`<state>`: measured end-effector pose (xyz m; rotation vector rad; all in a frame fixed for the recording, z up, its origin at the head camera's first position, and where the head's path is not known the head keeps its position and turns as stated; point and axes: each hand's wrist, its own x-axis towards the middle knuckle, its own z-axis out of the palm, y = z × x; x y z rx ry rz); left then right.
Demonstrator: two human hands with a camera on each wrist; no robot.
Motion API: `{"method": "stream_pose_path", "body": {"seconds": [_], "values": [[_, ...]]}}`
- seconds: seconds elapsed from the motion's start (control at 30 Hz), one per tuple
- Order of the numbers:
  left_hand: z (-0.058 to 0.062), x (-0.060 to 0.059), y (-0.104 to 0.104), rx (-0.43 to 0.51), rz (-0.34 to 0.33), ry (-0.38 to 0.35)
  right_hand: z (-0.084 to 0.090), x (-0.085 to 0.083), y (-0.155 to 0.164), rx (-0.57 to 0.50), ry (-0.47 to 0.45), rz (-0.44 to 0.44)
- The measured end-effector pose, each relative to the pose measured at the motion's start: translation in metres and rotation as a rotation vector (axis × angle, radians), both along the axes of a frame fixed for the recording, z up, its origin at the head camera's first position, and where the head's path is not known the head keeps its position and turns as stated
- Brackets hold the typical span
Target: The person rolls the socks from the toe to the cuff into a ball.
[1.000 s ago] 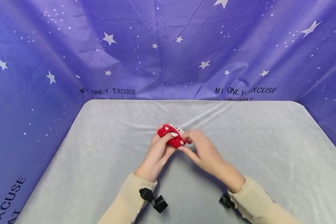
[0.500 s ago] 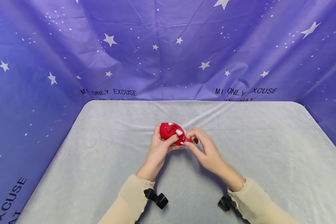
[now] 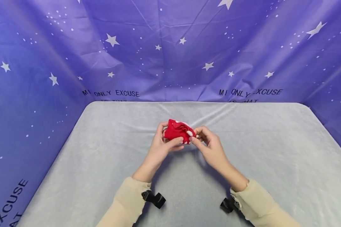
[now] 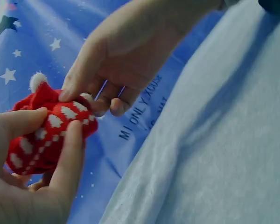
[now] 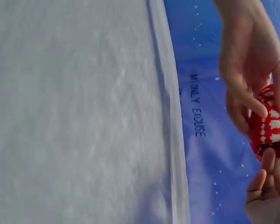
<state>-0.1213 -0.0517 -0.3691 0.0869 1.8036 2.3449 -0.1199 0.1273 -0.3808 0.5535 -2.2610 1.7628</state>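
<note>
Both hands hold a bundled red knit cloth point(image 3: 174, 131) just above the table. White patches and rows of small dots pattern it, and a white pom-pom point(image 4: 38, 81) sticks out at one end; what kind of knitwear it is I cannot tell. My left hand point(image 3: 156, 149) grips the bundle's left side, its thumb lying across the front. At the other end my right hand point(image 3: 213, 148) pinches the edge between thumb and fingers, close to the pom-pom. In the right wrist view, the bundle point(image 5: 273, 123) is partly cut off by the frame's right edge.
A pale grey cloth covers the table point(image 3: 272, 151). Behind it and at both sides hangs a purple-blue curtain point(image 3: 164, 56) with white stars and black lettering. Black straps point(image 3: 156, 199) dangle from the wrists, near the cream sleeves.
The bundle has been turned: the white dotted strip on top has gone from the head view, and plain red faces up. It has risen slightly, and both hands have shifted their hold.
</note>
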Motion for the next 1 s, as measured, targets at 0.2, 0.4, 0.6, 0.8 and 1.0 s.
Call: {"method": "stream_pose_path", "body": {"seconds": [0.2, 0.4, 0.6, 0.8, 1.0], "values": [[-0.007, -0.007, 0.002, -0.194, 0.190, 0.097, -0.002, 0.003, -0.009, -0.109, -0.162, 0.103], [-0.013, -0.009, 0.006, -0.449, 0.269, 0.180, -0.006, 0.011, -0.015, -0.117, -0.193, 0.125], [-0.019, -0.012, 0.007, -0.533, 0.215, 0.225, -0.013, 0.012, -0.013, -0.156, -0.206, 0.140], [-0.017, -0.011, -0.002, -0.265, -0.026, 0.164, -0.018, 0.005, -0.006, -0.355, -0.416, 0.069], [-0.014, -0.013, -0.007, -0.247, -0.055, 0.226, -0.012, 0.001, 0.004, -0.336, -0.482, 0.077]]}}
